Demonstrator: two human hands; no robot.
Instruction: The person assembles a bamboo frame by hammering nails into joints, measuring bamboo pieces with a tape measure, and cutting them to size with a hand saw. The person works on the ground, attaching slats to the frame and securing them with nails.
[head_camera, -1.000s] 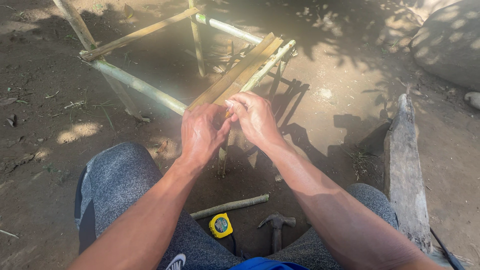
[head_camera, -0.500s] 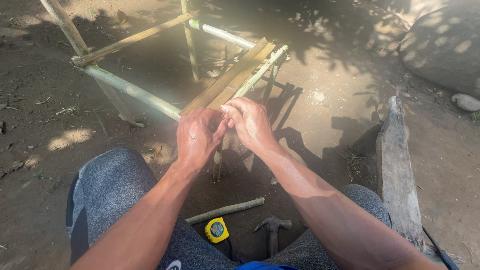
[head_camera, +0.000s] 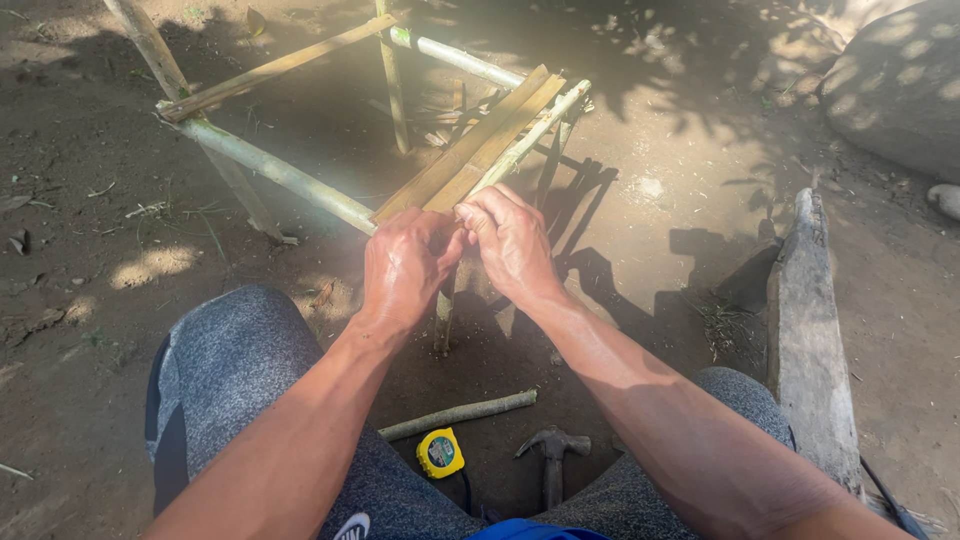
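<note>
- Where the bamboo frame (head_camera: 300, 180) stands on the ground, both hands meet at the near ends of its slats (head_camera: 470, 150).
- Left hand (head_camera: 405, 265) fingers curled shut; right hand (head_camera: 515, 240) fingers pinching a slat end.
- A tape measure (head_camera: 440, 452) and a hammer (head_camera: 552, 455) lie between the knees.

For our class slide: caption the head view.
Both hands meet at bamboo slats on a frame.

Outdoors, bare brown dirt ground (head_camera: 120, 330) lay in dappled leaf shade with sunlit patches. A large grey boulder (head_camera: 900, 90) sat at upper right.
</note>
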